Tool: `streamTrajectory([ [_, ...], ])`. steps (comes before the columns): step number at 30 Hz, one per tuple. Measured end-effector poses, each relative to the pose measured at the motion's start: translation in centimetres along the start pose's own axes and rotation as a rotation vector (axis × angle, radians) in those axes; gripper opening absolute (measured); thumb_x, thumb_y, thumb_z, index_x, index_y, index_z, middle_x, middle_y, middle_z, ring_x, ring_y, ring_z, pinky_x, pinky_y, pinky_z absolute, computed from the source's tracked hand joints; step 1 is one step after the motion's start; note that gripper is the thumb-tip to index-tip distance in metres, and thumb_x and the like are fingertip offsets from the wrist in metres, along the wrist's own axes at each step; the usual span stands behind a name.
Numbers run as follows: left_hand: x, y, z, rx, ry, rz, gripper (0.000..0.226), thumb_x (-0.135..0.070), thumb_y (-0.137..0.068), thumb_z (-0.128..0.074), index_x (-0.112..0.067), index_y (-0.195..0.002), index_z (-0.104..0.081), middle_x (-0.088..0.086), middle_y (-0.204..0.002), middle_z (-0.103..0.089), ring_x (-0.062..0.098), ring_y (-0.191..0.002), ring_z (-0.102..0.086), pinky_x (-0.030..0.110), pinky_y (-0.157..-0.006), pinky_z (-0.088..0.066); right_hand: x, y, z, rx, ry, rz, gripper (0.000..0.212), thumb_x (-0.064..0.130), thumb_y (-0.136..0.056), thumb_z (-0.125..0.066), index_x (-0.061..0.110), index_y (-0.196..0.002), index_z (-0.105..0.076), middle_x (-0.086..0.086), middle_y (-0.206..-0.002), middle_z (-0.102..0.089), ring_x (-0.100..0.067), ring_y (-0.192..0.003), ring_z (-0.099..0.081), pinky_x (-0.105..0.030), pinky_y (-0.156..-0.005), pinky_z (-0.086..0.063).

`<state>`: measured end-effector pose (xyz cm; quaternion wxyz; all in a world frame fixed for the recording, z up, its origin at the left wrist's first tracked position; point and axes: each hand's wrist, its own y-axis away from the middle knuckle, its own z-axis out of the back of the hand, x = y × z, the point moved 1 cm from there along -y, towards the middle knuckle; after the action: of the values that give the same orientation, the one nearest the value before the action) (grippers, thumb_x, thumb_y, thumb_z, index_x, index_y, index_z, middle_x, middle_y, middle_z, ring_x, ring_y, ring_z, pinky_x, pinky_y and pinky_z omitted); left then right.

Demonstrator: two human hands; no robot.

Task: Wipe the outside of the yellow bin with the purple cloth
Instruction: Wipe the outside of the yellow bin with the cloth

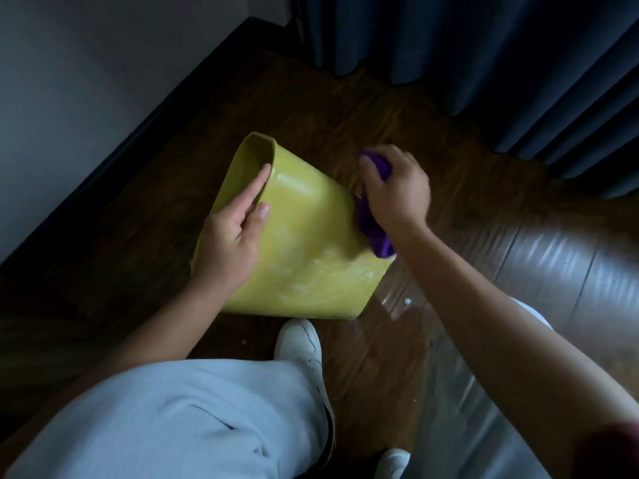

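Note:
The yellow bin (311, 236) lies tilted on its side on the dark wooden floor, its open mouth turned to the upper left. White smears show on its near wall toward the base. My left hand (231, 236) grips the rim, forefinger stretched along the inside of the mouth and thumb on the outer wall. My right hand (394, 191) is closed on the bunched purple cloth (377, 233), which presses against the bin's right side. Part of the cloth sticks out above my fingers, and the rest hangs below my palm.
A pale wall with a dark skirting board (145, 122) runs along the left. Dark blue curtains (484, 63) hang at the back and right. My legs in light trousers and a white shoe (301, 344) are just below the bin. Small white specks (407, 301) lie on the floor.

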<state>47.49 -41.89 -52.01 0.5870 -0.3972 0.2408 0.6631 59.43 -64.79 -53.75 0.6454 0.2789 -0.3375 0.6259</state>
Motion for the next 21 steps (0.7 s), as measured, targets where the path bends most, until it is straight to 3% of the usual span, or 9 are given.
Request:
streamTrajectory([
  [2, -0.2, -0.1, -0.2, -0.005, 0.028, -0.005, 0.048, -0.023, -0.107, -0.050, -0.038, -0.153, -0.048, -0.012, -0.071, -0.053, -0.001, -0.064, -0.046, 0.011, -0.057, -0.035, 4.8, 0.6, -0.4, -0.030, -0.072, 0.144, 0.030, 0.047, -0.099, -0.058, 0.031, -0.121, -0.071, 0.005, -0.114, -0.067, -0.013, -0.099, -0.064, -0.036, -0.085, -0.054],
  [4, 0.0, -0.2, -0.1, -0.010, 0.072, 0.014, 0.047, -0.020, -0.105, -0.052, -0.034, -0.150, -0.050, -0.030, -0.083, -0.060, 0.009, -0.083, -0.050, 0.015, -0.067, -0.039, 8.5, 1.8, -1.3, -0.005, -0.096, 0.252, 0.033, 0.048, -0.100, -0.057, 0.031, -0.124, -0.071, 0.004, -0.122, -0.065, -0.013, -0.105, -0.064, -0.033, -0.084, -0.052],
  [8, 0.4, 0.5, 0.5, -0.020, 0.040, -0.012, 0.047, -0.014, -0.104, -0.053, -0.027, -0.150, -0.051, -0.046, -0.101, -0.063, -0.013, -0.086, -0.058, 0.002, -0.081, -0.042, 9.5, 3.7, -3.6, 0.076, 0.011, 0.260, 0.031, 0.045, -0.103, -0.056, 0.032, -0.127, -0.071, 0.002, -0.129, -0.060, -0.018, -0.112, -0.062, -0.037, -0.082, -0.054],
  [11, 0.6, 1.2, 1.4, -0.046, 0.075, 0.016, 0.049, -0.015, -0.107, -0.053, -0.037, -0.150, -0.050, -0.036, -0.108, -0.067, 0.001, -0.092, -0.063, 0.007, -0.082, -0.047, 6.1, 3.7, -3.9, 0.090, 0.079, 0.180, 0.032, 0.044, -0.104, -0.053, 0.032, -0.126, -0.071, 0.000, -0.130, -0.060, -0.022, -0.114, -0.060, -0.038, -0.082, -0.055],
  [14, 0.6, 1.7, 1.8, -0.062, 0.121, 0.044, 0.047, -0.016, -0.107, -0.052, -0.038, -0.149, -0.049, -0.008, -0.134, -0.067, 0.002, -0.120, -0.065, 0.017, -0.097, -0.052, 1.3, 3.6, -3.6, 0.097, 0.174, 0.098, 0.033, 0.045, -0.104, -0.050, 0.032, -0.126, -0.070, -0.002, -0.129, -0.060, -0.024, -0.113, -0.060, -0.035, -0.080, -0.051],
  [16, 0.6, 1.8, 1.9, -0.081, 0.119, 0.051, 0.047, -0.016, -0.108, -0.052, -0.041, -0.147, -0.049, 0.001, -0.133, -0.068, 0.000, -0.120, -0.064, 0.016, -0.096, -0.051, -1.8, 3.3, -3.2, 0.106, 0.245, 0.029, 0.034, 0.046, -0.104, -0.047, 0.031, -0.126, -0.068, -0.003, -0.128, -0.059, -0.026, -0.113, -0.060, -0.037, -0.081, -0.048],
  [21, 0.6, 1.5, 1.7, -0.090, 0.131, 0.071, 0.047, -0.020, -0.108, -0.053, -0.050, -0.144, -0.050, -0.023, -0.117, -0.073, -0.004, -0.106, -0.068, 0.012, -0.085, -0.053, -6.7, 3.0, -2.5, 0.108, 0.336, -0.153, 0.035, 0.044, -0.106, -0.042, 0.028, -0.125, -0.065, -0.010, -0.127, -0.057, -0.036, -0.112, -0.060, -0.041, -0.080, -0.048],
])
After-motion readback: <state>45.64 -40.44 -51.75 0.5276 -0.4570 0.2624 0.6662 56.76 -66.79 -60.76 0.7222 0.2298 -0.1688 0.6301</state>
